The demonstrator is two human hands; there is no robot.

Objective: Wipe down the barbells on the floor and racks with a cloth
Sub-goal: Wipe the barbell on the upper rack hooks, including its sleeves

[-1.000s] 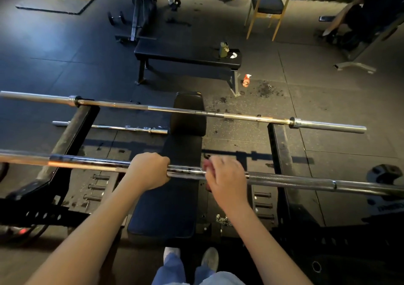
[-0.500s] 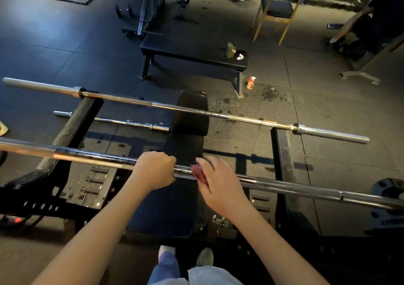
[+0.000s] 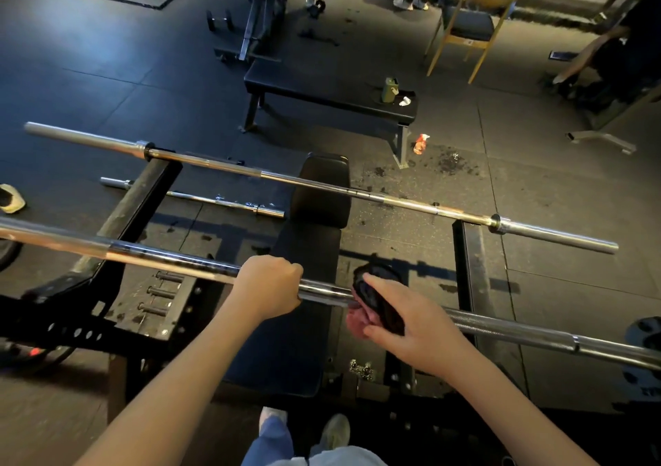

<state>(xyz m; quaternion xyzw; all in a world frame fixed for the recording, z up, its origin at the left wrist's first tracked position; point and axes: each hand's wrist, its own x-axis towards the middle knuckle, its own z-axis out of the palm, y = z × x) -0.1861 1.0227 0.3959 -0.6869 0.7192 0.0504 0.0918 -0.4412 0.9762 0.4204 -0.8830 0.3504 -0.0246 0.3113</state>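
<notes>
- Evidently the near barbell [image 3: 161,256] lies across the rack [image 3: 136,200] at a height where both hands reach it from above, over the bench [image 3: 307,286].
- The left hand [image 3: 270,285] is clenched round the shaft, probably to stop the bar from rolling under the rubbing.
- The right hand [image 3: 418,329] grasps the cloth [image 3: 379,297] and presses it onto the shaft just beside the left fist, thumb below and forefinger stretched over the top.
- Likely the cloth is bunched so that it hugs the steel all round, but its underside is hidden and I cannot tell how far it wraps.
- Both ends of the near barbell are cut off by the frame edges.
- The far barbell [image 3: 322,183] rests on the rack further out, untouched.
- A floor barbell [image 3: 200,197] lies beneath it; whether it continues behind the bench cannot be made out.
</notes>
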